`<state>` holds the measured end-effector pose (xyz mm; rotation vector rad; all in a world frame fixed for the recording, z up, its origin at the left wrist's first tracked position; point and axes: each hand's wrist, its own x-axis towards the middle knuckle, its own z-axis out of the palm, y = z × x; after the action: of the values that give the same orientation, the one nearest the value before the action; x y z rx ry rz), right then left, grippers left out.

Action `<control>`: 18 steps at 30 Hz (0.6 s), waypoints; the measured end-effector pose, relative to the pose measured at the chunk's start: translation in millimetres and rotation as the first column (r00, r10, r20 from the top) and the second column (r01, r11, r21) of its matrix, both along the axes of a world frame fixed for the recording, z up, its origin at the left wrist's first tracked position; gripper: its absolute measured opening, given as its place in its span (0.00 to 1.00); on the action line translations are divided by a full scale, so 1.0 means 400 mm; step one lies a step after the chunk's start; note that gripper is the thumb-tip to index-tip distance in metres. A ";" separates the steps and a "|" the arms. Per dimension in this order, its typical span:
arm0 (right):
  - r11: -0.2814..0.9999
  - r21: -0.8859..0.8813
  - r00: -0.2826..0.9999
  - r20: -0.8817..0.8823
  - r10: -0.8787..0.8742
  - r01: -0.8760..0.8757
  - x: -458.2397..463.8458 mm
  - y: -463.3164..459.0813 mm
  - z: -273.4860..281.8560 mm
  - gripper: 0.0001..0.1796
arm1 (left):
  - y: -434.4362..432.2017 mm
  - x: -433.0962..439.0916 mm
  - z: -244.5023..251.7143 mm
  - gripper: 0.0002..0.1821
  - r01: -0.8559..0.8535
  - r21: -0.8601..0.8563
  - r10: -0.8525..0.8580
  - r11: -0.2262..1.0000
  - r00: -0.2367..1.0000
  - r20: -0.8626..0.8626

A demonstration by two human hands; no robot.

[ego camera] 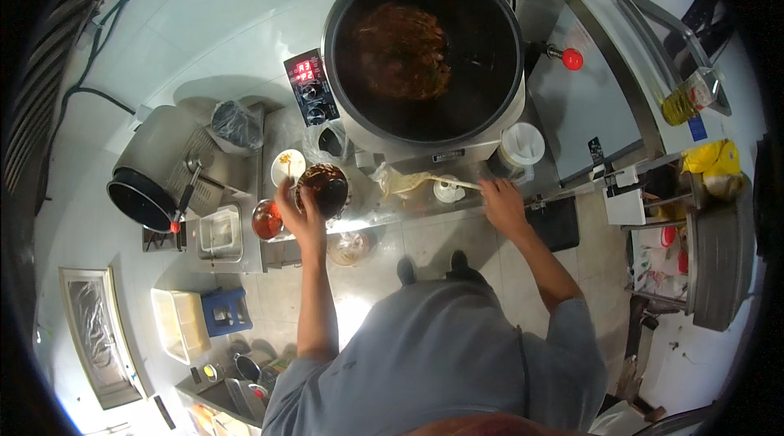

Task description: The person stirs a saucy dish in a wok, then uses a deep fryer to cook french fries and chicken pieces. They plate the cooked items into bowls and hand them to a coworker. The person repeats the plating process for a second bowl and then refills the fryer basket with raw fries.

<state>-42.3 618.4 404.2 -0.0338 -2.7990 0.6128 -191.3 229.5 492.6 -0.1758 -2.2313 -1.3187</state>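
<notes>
My left hand [301, 215] is at the near rims of a white bowl [296, 158] and a dark-stained pot [334, 197] holding dark liquid. Its thumb and fingers are apart, but whether they grip a rim is hidden. Small orange bits cling inside the white bowl. Beside the hand, a metal bowl [267, 220] holds red, oily contents. My right hand [502, 206] is closed around the pale handle of a long utensil [456, 182], its far end by crumpled, whitish material on the steel counter. Beyond stands a large black cooking drum [429, 124] with brown, saucy food [401, 53] inside.
A control panel [311, 87] with red digits is lit left of the drum. A lidded clear jug [522, 145] stands right of it, near a red-knobbed lever [571, 59]. Another drum cooker [147, 191] is at left. Below the counter edge sits a plastic-covered container [349, 247].
</notes>
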 end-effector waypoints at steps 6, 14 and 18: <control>0.989 0.004 0.989 -0.006 -0.148 0.148 0.224 -0.052 0.087 0.12 | -0.167 0.297 -0.215 0.15 -0.057 0.011 0.050 0.998 0.932 0.359; 0.592 -0.729 0.919 0.132 -0.372 0.344 0.179 -0.142 0.240 0.17 | -0.305 0.433 -0.540 0.16 0.133 0.188 -0.230 0.973 0.534 0.813; 0.110 -0.970 0.969 0.202 -0.141 0.218 -0.076 -0.131 0.309 0.18 | -0.359 0.391 -0.654 0.16 0.148 0.304 -0.336 0.941 0.514 0.789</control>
<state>-72.7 565.9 527.7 -0.6595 -1.7345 2.3027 -34.9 85.8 231.0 0.3148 -2.8847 -2.1080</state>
